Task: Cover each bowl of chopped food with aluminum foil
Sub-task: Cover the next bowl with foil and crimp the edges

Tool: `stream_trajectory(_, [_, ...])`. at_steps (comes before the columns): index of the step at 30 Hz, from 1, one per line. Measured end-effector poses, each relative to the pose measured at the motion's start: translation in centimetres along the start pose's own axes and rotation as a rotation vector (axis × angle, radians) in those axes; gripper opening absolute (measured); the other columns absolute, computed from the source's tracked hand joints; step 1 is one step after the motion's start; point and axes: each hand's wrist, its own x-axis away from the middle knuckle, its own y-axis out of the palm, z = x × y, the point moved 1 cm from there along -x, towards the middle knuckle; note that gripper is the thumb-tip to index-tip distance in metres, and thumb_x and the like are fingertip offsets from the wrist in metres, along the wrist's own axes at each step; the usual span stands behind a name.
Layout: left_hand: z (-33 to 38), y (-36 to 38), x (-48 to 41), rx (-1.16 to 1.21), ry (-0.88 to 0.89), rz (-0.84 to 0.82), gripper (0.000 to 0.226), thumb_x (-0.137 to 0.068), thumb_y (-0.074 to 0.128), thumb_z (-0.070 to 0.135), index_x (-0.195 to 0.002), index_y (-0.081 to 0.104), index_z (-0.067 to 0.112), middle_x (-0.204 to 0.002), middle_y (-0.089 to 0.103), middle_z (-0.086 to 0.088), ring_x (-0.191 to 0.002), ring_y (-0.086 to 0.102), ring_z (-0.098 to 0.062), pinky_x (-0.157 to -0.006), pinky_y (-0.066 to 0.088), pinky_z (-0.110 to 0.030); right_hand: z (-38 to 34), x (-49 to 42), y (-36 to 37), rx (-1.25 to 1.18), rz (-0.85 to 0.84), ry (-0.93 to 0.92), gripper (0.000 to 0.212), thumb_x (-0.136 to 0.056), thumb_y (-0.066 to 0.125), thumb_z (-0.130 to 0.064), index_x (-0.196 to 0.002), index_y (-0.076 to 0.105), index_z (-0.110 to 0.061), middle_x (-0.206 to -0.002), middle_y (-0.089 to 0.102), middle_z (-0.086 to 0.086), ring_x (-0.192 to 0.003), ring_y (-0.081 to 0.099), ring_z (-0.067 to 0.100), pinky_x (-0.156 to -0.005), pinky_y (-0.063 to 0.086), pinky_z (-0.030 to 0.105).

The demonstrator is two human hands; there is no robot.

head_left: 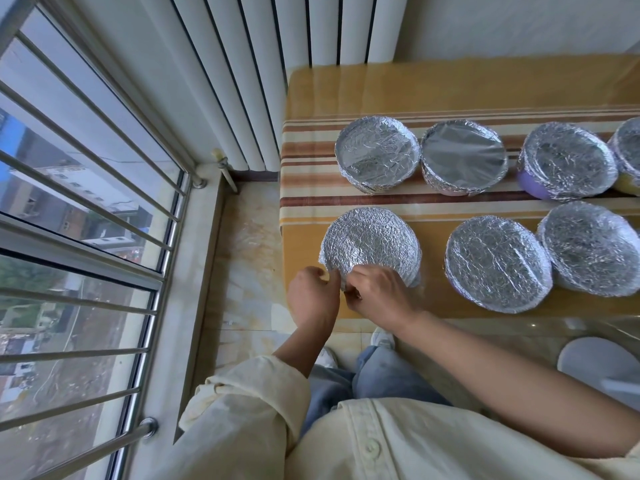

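Note:
A bowl wrapped in crinkled aluminum foil (370, 244) stands at the near left corner of the yellow table (363, 88). My left hand (313, 296) and my right hand (379, 292) meet at the bowl's near rim, and both pinch the foil edge there with curled fingers. Several other foil-covered bowls stand in two rows: one at back left (377, 152), one beside it (464, 155), a purple one (568, 161), and two in the near row (497, 263) (592, 247). The food inside is hidden.
A white radiator (249, 74) stands against the wall left of the table. A barred window (86, 202) fills the left side. A striped runner (311, 188) lies across the table. A white round object (599, 365) sits at lower right.

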Motion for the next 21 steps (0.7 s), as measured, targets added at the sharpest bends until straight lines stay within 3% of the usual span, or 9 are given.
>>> stream_trajectory(3, [0.6,-0.9,-0.2,0.009,0.084,0.047,0.03,-0.095,0.059,0.038,-0.1,0.061,0.008,-0.094,0.073,-0.014,-0.093,0.065,-0.033,-0.066,0.04,-0.033,0.1,0.2,0.1,-0.001,0.003,-0.015,0.026,-0.052,0.078,0.002,-0.057,0.056,-0.011,-0.055,0.05,0.002,-0.048,0.052,0.022,-0.044,0.035,0.023])
stream_trajectory(5, [0.7,-0.9,-1.0,0.003,0.147,0.043,0.023,-0.095,0.058,0.025,-0.076,0.061,0.012,-0.069,0.066,-0.01,-0.072,0.06,-0.035,-0.053,0.034,-0.031,0.2,0.3,0.2,0.001,-0.012,-0.019,0.025,-0.053,0.078,0.002,-0.057,0.058,-0.011,-0.057,0.052,0.001,-0.05,0.052,0.021,-0.045,0.038,0.024])
stream_trajectory(6, [0.7,-0.8,-1.3,-0.03,0.152,0.038,0.032,-0.093,0.056,0.02,-0.062,0.051,0.014,-0.054,0.051,-0.006,-0.058,0.047,-0.031,-0.047,0.025,-0.031,0.2,0.3,0.2,0.003,-0.017,-0.019,0.025,-0.053,0.078,0.002,-0.057,0.058,-0.011,-0.057,0.052,0.001,-0.05,0.052,0.021,-0.045,0.038,0.023])
stream_trajectory(8, [1.1,-0.9,-1.9,-0.091,0.133,0.043,0.043,-0.089,0.055,0.013,-0.051,0.033,0.014,-0.048,0.026,-0.003,-0.05,0.023,-0.021,-0.044,0.013,-0.033,0.2,0.3,0.1,0.008,-0.018,-0.015,0.025,-0.052,0.078,0.002,-0.056,0.057,-0.011,-0.057,0.052,0.001,-0.05,0.052,0.02,-0.046,0.034,0.021])
stream_trajectory(10, [1.3,-0.8,-2.2,-0.08,0.126,0.043,0.047,-0.087,0.056,0.012,-0.048,0.031,0.015,-0.047,0.022,-0.003,-0.049,0.016,-0.017,-0.044,0.011,-0.031,0.1,0.2,-0.1,0.018,-0.008,-0.01,0.026,-0.051,0.079,0.001,-0.055,0.056,-0.011,-0.056,0.052,0.001,-0.049,0.052,0.02,-0.049,0.027,0.018])
stream_trajectory(12, [1.2,-0.8,-2.2,-0.031,0.119,0.025,0.037,-0.09,0.058,0.017,-0.054,0.051,0.015,-0.049,0.043,-0.004,-0.048,0.037,-0.019,-0.045,0.023,-0.027,0.0,0.1,-0.2,0.018,0.004,-0.006,0.026,-0.05,0.079,0.001,-0.054,0.057,-0.011,-0.056,0.052,0.001,-0.049,0.052,0.02,-0.051,0.025,0.018])
stream_trajectory(13, [1.1,-0.9,-1.9,0.001,0.132,0.029,0.025,-0.093,0.059,0.024,-0.072,0.067,0.013,-0.062,0.062,-0.006,-0.059,0.056,-0.023,-0.052,0.033,-0.027,0.0,0.1,-0.2,0.014,0.007,-0.006,0.025,-0.051,0.079,0.001,-0.054,0.057,-0.011,-0.056,0.051,0.001,-0.049,0.052,0.021,-0.051,0.025,0.018])
stream_trajectory(15, [0.8,-1.2,-1.3,0.035,0.099,0.074,0.034,-0.092,0.061,0.039,-0.11,0.067,0.011,-0.091,0.072,-0.003,-0.087,0.066,-0.022,-0.065,0.04,-0.028,0.1,0.1,-0.1,0.0,0.015,-0.011,0.024,-0.053,0.078,0.001,-0.055,0.057,-0.01,-0.056,0.05,0.001,-0.05,0.051,0.021,-0.051,0.025,0.019])
stream_trajectory(21, [0.1,-0.2,-1.0,0.111,0.012,0.067,0.024,-0.091,0.062,0.029,-0.074,0.064,0.013,-0.064,0.065,0.001,-0.066,0.062,-0.021,-0.049,0.034,-0.021,0.4,0.2,0.3,-0.016,0.012,-0.007,0.023,-0.055,0.077,0.0,-0.056,0.057,-0.009,-0.056,0.049,0.002,-0.049,0.05,0.022,-0.045,0.029,0.022])
